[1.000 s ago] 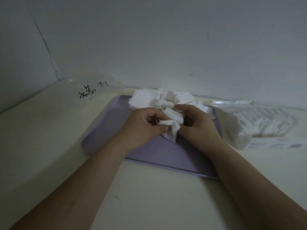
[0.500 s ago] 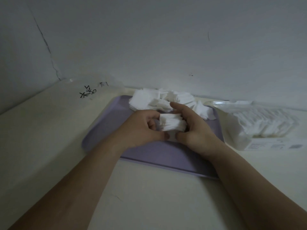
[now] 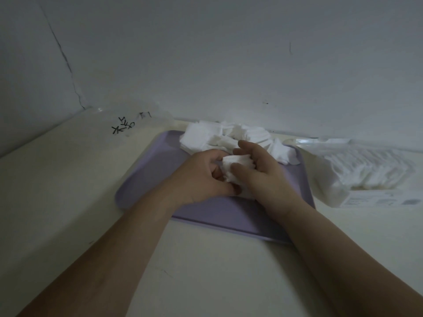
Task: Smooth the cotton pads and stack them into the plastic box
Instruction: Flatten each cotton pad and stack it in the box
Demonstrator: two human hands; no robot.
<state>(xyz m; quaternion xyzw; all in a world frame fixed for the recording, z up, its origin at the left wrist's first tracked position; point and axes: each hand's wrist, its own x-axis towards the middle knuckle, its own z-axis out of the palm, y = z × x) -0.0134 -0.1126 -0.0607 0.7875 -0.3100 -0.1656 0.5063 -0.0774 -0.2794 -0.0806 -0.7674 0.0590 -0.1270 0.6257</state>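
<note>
Both hands meet over the middle of a purple tray [image 3: 146, 179] that lies on a pale table [image 3: 206, 271]. Between them they hold a small bunch of cotton pads [image 3: 238, 162], white and somewhat crumpled, just above the tray floor. The left hand [image 3: 201, 177] comes in from the near left with its fingers curled inward against the left side of the bunch and its thumb tucked along the lower edge. The right hand [image 3: 261, 175] comes in from the near right, with its thumb pressed on the near face of the bunch and its fingers wrapped round the far side, so each hand is grasping the same bunch. Whether the lowest pad touches the tray cannot be told, as the hands cover it. At the far end of the tray, just beyond the fingers, lies a loose pile of cotton pads [image 3: 206, 138], some flat and some leaning on each other, spilling toward the tray's far right corner. To the right of the tray, close beside its right rim, sits the plastic box [image 3: 377, 200], clear-walled with a printed label on its near side. Rows of pads [image 3: 366, 168] stand on edge inside it. At the far left of the table, near the corner, lies a clear plastic bag [image 3: 137, 124] with black marks on it. A grey wall [image 3: 229, 65] rises behind, with a dark crack [image 3: 68, 72] running down its left part.
</note>
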